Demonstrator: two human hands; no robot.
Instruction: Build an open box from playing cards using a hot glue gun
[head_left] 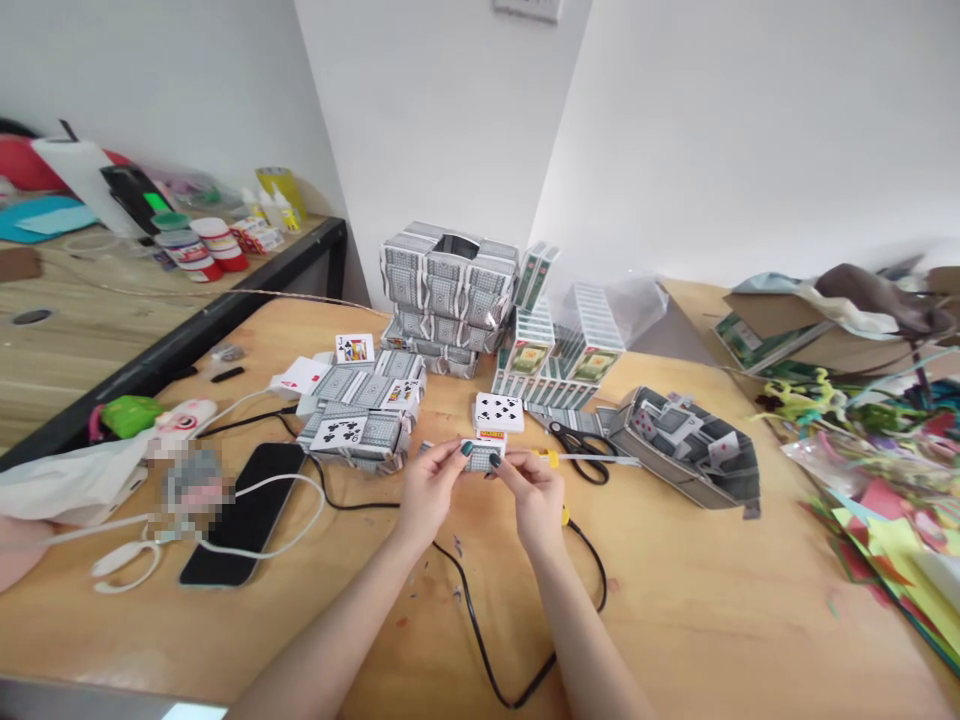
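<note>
Both of my hands meet at the middle of the table, pinching one playing card (482, 459) that shows its patterned grey back. My left hand (433, 485) grips its left end and my right hand (536, 492) its right end, thumbs on top. Just beyond lies a small stack of cards with a spade card (498, 411) face up. Black-handled scissors (581, 450) and a yellow-and-white tool (547, 458), partly hidden by my right hand, lie to the right. On the left is a block built of folded cards (360, 430), with loose cards on it.
A taller structure of folded cards (450, 285) stands at the back, beside stacked green card boxes (555, 350). A grey card-built tray (686, 450) holds loose cards. A phone (244, 515), white cable and black cord (469, 600) lie near my arms. Coloured paper (885, 540) lies far right.
</note>
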